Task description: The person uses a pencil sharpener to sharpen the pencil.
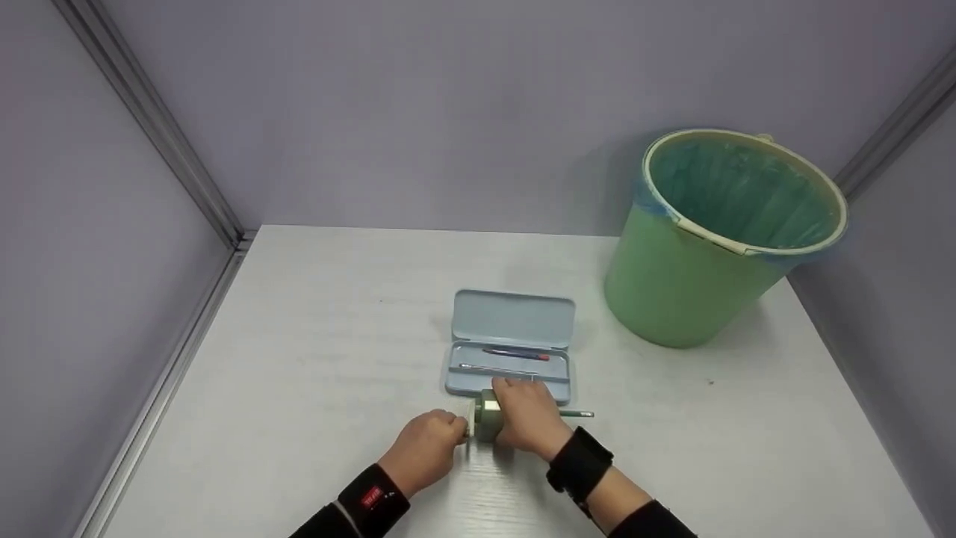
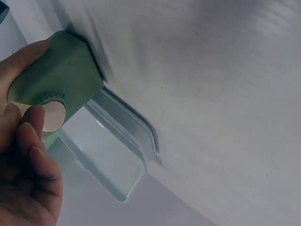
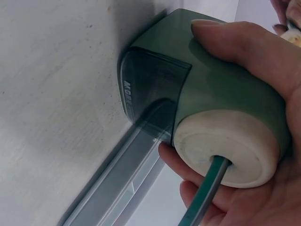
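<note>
A green pencil sharpener [image 1: 489, 422] rests on the table, its body gripped by my right hand [image 1: 532, 420]. Thumb and fingers lie on either side of it in the right wrist view. From the round cream front of the sharpener sticks out a green pencil [image 3: 205, 195], its tip hidden inside. My left hand [image 1: 426, 452] pinches the cream crank handle [image 2: 54, 116] on the sharpener's other end. Just behind the sharpener lies an open light-blue pencil case [image 1: 514, 315]. Inside it are a dark pen with a red end [image 1: 517, 353] and a thin silvery stick [image 1: 497, 370].
A green bin [image 1: 672, 291] with a bag liner stands at the back right of the white table [image 1: 321, 321]. Grey-purple panels [image 1: 411, 112] close off the back and both sides. A small speck [image 1: 710, 382] lies on the table to the right.
</note>
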Demonstrator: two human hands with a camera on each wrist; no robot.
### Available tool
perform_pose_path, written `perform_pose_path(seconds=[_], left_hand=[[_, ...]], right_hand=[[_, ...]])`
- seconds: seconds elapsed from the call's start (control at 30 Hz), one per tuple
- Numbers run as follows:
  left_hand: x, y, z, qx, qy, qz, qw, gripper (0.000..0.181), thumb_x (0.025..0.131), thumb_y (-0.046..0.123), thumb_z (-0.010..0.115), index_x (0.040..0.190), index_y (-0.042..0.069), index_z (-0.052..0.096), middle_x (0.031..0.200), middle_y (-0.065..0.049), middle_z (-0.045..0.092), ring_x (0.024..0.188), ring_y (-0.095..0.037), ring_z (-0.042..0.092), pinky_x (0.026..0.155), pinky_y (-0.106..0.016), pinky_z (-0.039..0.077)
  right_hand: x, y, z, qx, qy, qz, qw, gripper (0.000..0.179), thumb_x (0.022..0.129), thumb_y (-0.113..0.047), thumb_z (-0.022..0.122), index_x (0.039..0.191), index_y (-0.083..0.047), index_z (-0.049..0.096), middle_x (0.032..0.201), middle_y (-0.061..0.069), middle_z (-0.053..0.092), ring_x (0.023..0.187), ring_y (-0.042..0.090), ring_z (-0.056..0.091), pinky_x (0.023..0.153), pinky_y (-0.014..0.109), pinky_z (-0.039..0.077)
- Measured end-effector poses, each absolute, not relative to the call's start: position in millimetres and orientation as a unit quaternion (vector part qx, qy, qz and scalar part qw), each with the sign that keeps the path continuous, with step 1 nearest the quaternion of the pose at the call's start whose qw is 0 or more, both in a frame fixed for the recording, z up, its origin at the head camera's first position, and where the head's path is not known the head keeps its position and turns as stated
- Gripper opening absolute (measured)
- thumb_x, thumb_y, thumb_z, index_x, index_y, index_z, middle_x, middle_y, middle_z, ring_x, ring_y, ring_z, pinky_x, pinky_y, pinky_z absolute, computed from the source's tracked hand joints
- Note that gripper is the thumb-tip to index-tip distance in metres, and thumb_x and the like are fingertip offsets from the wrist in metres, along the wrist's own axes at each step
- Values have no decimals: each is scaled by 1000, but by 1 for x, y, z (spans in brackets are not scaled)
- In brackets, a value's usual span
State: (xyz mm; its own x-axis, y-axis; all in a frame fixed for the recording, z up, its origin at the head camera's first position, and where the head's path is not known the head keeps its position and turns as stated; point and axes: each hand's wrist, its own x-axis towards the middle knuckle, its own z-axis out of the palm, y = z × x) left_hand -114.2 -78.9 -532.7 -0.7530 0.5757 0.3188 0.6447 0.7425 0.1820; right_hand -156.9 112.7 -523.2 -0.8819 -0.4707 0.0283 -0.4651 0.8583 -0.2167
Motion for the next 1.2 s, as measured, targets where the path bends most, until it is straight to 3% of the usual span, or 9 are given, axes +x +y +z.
perform_pose_path(seconds=[0.33,0.57,0.73,1.0,1.2], left_hand=[[-125,-75,-554,-287,-944,-161,23,13,79,-3,65,73,9,64,66,-3,64,60,-16,61,56,-30,48],[-130,-74,-555,-274,-946,-173,1,12,82,2,67,72,9,65,65,-4,65,61,-17,62,57,-31,48],[-125,-75,-551,-296,-940,-167,14,7,83,4,68,78,9,69,68,-3,68,63,-15,64,58,-30,50],[-123,-86,-529,-382,-915,-109,66,7,87,10,69,83,9,64,70,-1,65,64,-13,63,59,-26,50],[-139,-89,-518,-395,-899,-123,144,15,86,13,72,81,10,58,70,1,64,64,-11,61,60,-25,50]], right_hand=[[-158,112,-524,-241,964,-114,14,49,56,-16,88,92,-11,56,87,6,67,81,26,65,73,43,49],[-158,113,-524,-249,962,-113,5,47,57,-16,87,91,-10,56,86,6,67,80,27,65,72,43,49],[-158,115,-525,-257,960,-106,-22,47,54,-18,86,88,-10,54,81,5,66,75,25,64,69,42,49],[-157,114,-525,-251,962,-107,-9,47,55,-18,86,89,-11,54,82,5,65,77,26,64,70,41,48],[-157,113,-524,-247,963,-108,0,47,56,-18,86,89,-12,53,84,5,66,79,27,65,71,42,49]])
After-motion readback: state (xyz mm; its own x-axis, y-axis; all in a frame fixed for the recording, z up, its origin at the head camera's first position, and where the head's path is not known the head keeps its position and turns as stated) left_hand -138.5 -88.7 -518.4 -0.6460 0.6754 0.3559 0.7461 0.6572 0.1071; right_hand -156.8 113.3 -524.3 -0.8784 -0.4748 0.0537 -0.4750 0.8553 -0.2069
